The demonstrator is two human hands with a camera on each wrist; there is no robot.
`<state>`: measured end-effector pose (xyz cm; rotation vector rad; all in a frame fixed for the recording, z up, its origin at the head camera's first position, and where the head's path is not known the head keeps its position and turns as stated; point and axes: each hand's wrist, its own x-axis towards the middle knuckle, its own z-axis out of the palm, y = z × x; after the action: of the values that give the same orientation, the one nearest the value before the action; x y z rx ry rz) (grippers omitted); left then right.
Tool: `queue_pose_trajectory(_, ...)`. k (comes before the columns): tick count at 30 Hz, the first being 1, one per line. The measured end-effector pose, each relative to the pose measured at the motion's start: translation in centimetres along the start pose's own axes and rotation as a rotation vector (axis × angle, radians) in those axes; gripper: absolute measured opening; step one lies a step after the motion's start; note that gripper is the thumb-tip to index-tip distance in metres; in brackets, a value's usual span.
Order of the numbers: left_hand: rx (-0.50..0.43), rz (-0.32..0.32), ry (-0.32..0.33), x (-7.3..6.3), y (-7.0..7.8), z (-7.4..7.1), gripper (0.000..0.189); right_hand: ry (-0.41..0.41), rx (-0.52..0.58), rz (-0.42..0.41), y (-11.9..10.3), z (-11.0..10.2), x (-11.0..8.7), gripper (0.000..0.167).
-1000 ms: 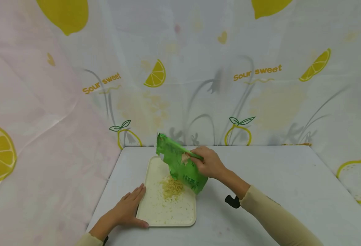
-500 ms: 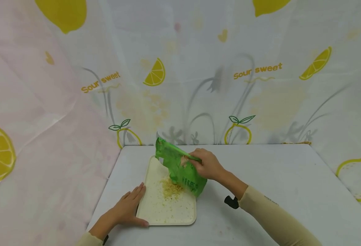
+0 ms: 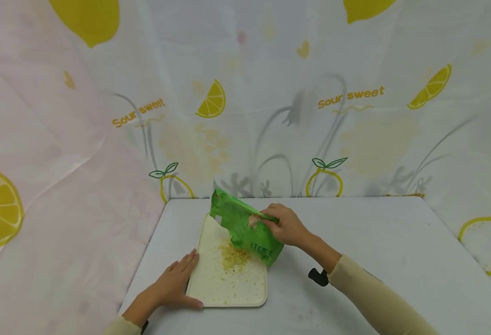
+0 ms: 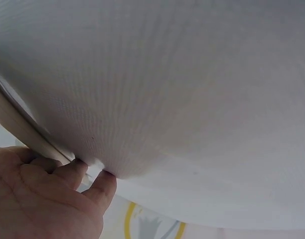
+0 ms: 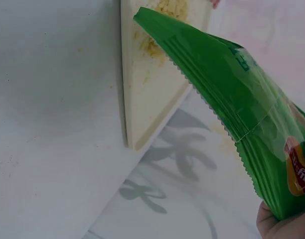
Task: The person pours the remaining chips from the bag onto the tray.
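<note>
My right hand (image 3: 285, 224) pinches a torn green chip bag (image 3: 245, 223) along its upper edge. The bag hangs tilted over the right half of a cream tray (image 3: 205, 291), its ragged lower-left edge close above a heap of crushed chips (image 3: 234, 258). In the right wrist view the bag (image 5: 227, 84) shows a crimped seam and a red and yellow logo, with fingertips (image 5: 284, 226) at its lower corner. My left hand (image 3: 172, 284) lies at the tray's left side, fingers extended along the rim and thumb at the near left corner. The bag's interior is hidden.
The tray rests on a table with a white cloth (image 3: 354, 242). Small crumbs are scattered over the tray around the heap. Behind the table hangs a lemon-print curtain (image 3: 254, 116), and another pale sheet (image 3: 82, 163) closes off the left side.
The bag's far upper corner has dipped slightly, and the right hand has shifted only a little. The left hand stays at the tray's edge.
</note>
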<state>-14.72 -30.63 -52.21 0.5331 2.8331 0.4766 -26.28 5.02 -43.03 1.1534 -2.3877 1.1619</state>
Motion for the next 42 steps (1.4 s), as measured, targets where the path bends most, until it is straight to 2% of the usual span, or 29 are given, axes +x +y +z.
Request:
queue_pose_trajectory(2,0.002,0.001,0.004,0.0,-0.1,0.0,0.136,0.01,-0.005,-0.014,-0.1,-0.2,0.0,0.017)
queue_pose_trajectory(6,0.007,0.008,0.013,0.1,-0.1,0.0,0.135,0.139,0.008,-0.053,-0.4,-0.6,0.1,0.017)
queue_pose_trajectory(8,0.008,0.011,0.017,0.2,-0.1,-0.1,0.135,0.167,0.024,-0.062,-0.5,-0.5,0.0,0.015)
queue_pose_trajectory(10,0.01,0.004,0.015,0.2,-0.1,-0.3,0.136,0.148,0.019,-0.062,-0.4,-0.3,-0.1,0.015)
queue_pose_trajectory(13,0.01,-0.013,0.001,0.2,0.0,-0.5,0.136,0.069,-0.004,-0.047,-0.2,0.1,-0.4,0.014)
queue_pose_trajectory(15,0.006,-0.019,-0.005,0.2,0.1,-0.6,0.136,0.053,-0.011,-0.038,-0.2,0.1,-0.5,0.015)
queue_pose_trajectory(20,-0.004,-0.013,0.0,0.3,0.2,-0.7,0.136,0.088,-0.015,-0.065,-0.2,-0.2,-0.5,0.016)
queue_pose_trajectory(24,0.011,-0.004,0.001,0.3,0.1,-0.4,0.137,0.182,0.002,-0.105,-0.3,-0.5,-0.4,0.017)
queue_pose_trajectory(27,0.017,-0.004,0.006,0.2,0.0,-0.2,0.136,0.161,-0.002,-0.11,-0.2,-0.3,-0.5,0.017)
queue_pose_trajectory(31,-0.001,-0.011,-0.01,0.2,0.0,0.0,0.136,0.082,-0.029,-0.077,-0.1,0.2,-0.9,0.016)
queue_pose_trajectory(35,-0.002,-0.02,-0.02,0.3,0.0,0.2,0.137,0.091,-0.019,-0.045,-0.1,0.3,-1.2,0.016)
queue_pose_trajectory(42,0.0,-0.014,-0.01,0.2,-0.1,0.3,0.137,0.095,-0.032,-0.041,0.2,0.2,-1.5,0.016)
